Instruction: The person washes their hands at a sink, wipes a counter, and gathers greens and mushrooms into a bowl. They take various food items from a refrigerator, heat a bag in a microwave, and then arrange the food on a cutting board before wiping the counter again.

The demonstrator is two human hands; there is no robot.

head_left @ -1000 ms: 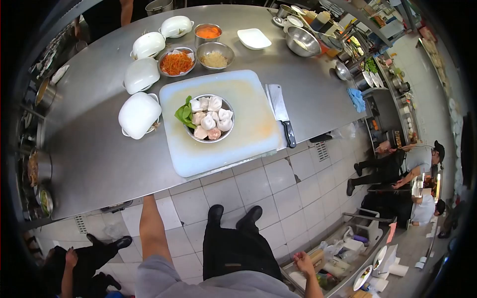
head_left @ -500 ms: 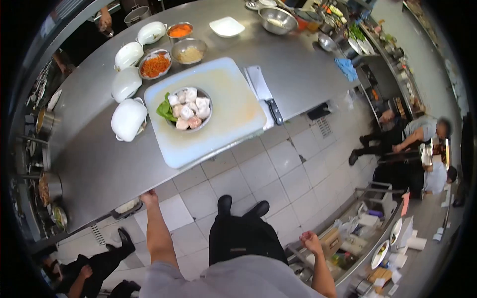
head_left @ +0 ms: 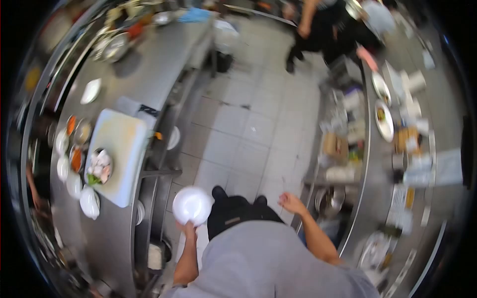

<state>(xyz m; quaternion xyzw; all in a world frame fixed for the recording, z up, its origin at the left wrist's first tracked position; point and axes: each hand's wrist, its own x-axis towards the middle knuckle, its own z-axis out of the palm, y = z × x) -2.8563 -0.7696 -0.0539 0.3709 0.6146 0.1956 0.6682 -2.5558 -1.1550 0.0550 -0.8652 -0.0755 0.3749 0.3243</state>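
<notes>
My left hand [head_left: 188, 228] is closed on the near rim of a round white plate [head_left: 192, 205], held out over the floor beside the steel worktable. My right hand [head_left: 292, 203] hangs at the right of my body, fingers loosely bent and apart, with nothing visible in it; the shelves of the other counter are nearest to it. On the worktable's white cutting board [head_left: 126, 164] stands a metal bowl of pale raw chunks [head_left: 102, 164] with a green leaf. A cleaver [head_left: 130, 106] lies beyond the board.
Several white lidded dishes [head_left: 90, 202] and bowls of shredded orange vegetable [head_left: 76, 159] line the worktable [head_left: 149, 64]. On the right counter sit oval plates of food [head_left: 383, 121], with a cardboard box [head_left: 336, 146] below. A person in dark trousers [head_left: 325, 42] stands ahead in the aisle.
My view has swung right, toward the aisle between the counters. My left hand has come away from the worktable edge and now holds a white plate. My right hand's fingers have loosened.
</notes>
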